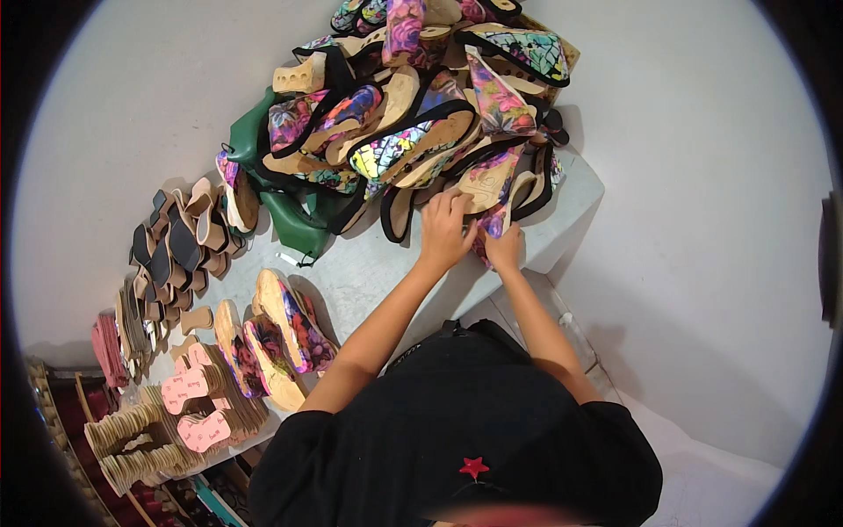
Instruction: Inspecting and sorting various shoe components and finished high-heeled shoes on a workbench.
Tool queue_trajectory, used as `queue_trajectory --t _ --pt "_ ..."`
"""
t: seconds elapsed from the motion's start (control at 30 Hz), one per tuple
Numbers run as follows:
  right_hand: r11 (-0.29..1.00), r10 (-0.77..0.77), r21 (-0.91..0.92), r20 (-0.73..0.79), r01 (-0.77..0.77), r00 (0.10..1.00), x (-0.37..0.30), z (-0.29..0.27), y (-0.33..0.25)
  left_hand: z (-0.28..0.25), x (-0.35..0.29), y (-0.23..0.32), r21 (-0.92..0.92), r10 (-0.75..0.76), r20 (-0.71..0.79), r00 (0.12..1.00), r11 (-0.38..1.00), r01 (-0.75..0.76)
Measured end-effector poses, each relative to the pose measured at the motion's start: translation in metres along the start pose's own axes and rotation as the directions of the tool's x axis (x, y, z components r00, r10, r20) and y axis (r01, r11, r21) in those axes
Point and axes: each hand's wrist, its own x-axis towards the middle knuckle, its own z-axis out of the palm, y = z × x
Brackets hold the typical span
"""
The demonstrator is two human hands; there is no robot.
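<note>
At the near right side of a big pile of floral shoe uppers on wooden lasts [413,145], both hands work on one piece. It is a purple floral shoe upper on a wooden last [492,183], its pale sole side turned up. My left hand [446,233] rests with bent fingers against the left edge of this last, so its grip is partly hidden. Around the floral toe end my right hand [504,248] is closed, with that end pointing toward me. Black-edged lasted uppers lie close on both sides.
Green bags [294,224] stick out under the pile. Nearer left on the grey table [369,272] lie finished-looking floral shoes [294,325], tan heel pieces [180,246] and stacks of pink insoles [204,430]. White walls enclose the table; a shelf [79,422] stands lower left.
</note>
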Motion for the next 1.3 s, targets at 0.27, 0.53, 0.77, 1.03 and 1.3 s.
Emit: queue_trajectory --t 0.27,0.53,0.77,1.03,1.3 --pt "0.760 0.321 0.359 0.519 -0.543 0.792 0.012 -0.043 -0.027 0.028 0.023 0.001 0.193 -0.141 0.222 0.965 0.976 0.099" --pt "0.650 0.138 0.560 0.579 -0.515 0.804 -0.010 -0.056 -0.020 0.030 0.014 0.021 0.178 -0.204 0.132 0.970 0.968 0.179" --pt "0.491 0.079 0.727 0.510 -0.479 0.856 -0.052 -0.070 0.002 0.031 0.041 0.015 0.201 -0.271 0.276 0.922 0.955 0.220" --pt "0.566 0.161 0.815 0.040 -0.126 0.986 -0.023 -0.089 0.029 0.065 0.032 0.026 0.274 -0.028 0.438 0.898 0.956 -0.104" --pt "0.160 0.200 0.904 0.363 -0.396 0.910 0.024 -0.085 0.039 0.088 0.015 0.022 0.216 -0.030 0.369 0.929 0.975 -0.054"
